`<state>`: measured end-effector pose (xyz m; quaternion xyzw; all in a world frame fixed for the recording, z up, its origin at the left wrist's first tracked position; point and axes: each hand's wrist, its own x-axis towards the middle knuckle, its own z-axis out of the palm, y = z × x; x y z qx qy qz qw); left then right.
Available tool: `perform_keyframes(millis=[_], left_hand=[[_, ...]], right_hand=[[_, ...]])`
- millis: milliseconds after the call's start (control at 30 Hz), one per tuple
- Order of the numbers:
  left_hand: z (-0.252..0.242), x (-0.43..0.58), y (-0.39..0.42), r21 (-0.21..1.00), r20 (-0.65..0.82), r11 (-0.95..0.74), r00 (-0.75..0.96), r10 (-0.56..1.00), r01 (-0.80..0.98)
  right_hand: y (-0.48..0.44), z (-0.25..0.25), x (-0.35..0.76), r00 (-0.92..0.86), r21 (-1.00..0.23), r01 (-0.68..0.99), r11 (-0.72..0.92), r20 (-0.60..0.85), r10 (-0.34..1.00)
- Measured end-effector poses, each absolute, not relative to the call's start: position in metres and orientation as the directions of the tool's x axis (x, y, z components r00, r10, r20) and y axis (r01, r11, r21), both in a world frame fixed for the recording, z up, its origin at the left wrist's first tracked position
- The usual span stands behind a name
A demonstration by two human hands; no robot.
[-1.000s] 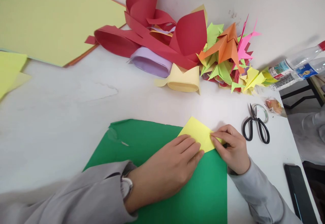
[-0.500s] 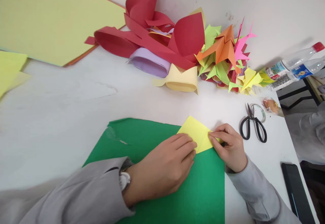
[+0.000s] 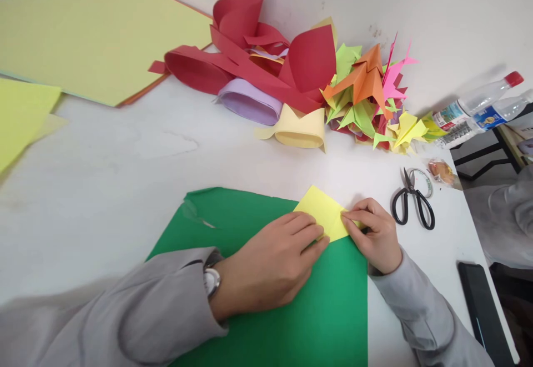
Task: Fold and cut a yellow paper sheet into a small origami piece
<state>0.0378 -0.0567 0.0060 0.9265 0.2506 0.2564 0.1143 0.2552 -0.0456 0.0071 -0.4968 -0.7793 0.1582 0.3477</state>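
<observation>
We have one small yellow paper (image 3: pixel 318 203) in work, lying on the green sheet (image 3: pixel 333 300) at its far right corner, with one tip jutting past the far edge over the table (image 3: pixel 125 189). Our left hand (image 3: pixel 277 261) is palm down above the sheet, fingers close together, their tips on the paper's near left side; whether the thumb grips from beneath, we cannot tell. Our right hand (image 3: pixel 375 236), at the sheet's right edge, has thumb and forefinger pinched on the paper's right end. We judge the step in hand to be a fold, since a faint line crosses the paper between our fingers. The next move, as we read it, calls for the left to pin the paper steady while the right lines up the edge and flattens the crease. Right of the sheet we have the scissors (image 3: pixel 411 190) just beside the tape (image 3: pixel 430 181). Beyond the sheet stand paper bands (image 3: pixel 312 59), with folded shapes (image 3: pixel 368 81) piled farther right.
</observation>
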Motion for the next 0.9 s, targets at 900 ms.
perform_keyframes(millis=[900], left_hand=[[0.0089,0.0394,-0.0575,0.283,0.353,-0.868,0.797,0.491,0.409]], right_hand=[[-0.0473,0.0068,0.2554,-0.301,-0.549,0.704,0.45,0.344,0.89]])
